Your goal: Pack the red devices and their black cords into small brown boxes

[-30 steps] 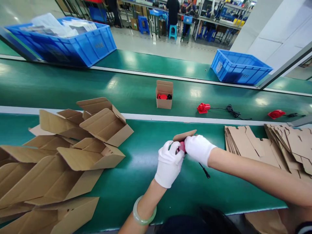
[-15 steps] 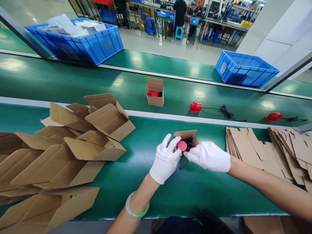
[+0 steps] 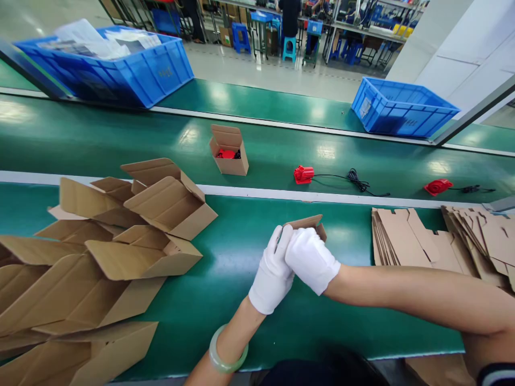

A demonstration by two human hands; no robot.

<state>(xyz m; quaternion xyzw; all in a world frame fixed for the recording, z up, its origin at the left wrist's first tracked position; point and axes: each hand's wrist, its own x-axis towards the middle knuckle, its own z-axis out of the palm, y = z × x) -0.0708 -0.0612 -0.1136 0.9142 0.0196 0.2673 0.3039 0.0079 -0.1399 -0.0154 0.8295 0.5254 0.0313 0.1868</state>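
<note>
A small brown cardboard box (image 3: 304,222) with its lid flap raised stands on the near green surface, mostly covered by my hands. My left hand (image 3: 272,273), in a white glove, grips the box's left side with its fingers close together. Over the box opening, my right hand (image 3: 309,257), also gloved, is closed, knuckles up. Its fingertips and anything in them are hidden, as are the box's contents. The two hands touch.
On the belt beyond are an open box (image 3: 235,166) with red and black contents and two red corded devices (image 3: 303,175). Open boxes (image 3: 169,206) crowd the left; flat cardboard (image 3: 406,236) lies right. Blue crates (image 3: 167,72) stand behind.
My right hand has moved left over the box, hiding the red part and black cord that showed inside. The open box and corded devices on the belt appear further left.
</note>
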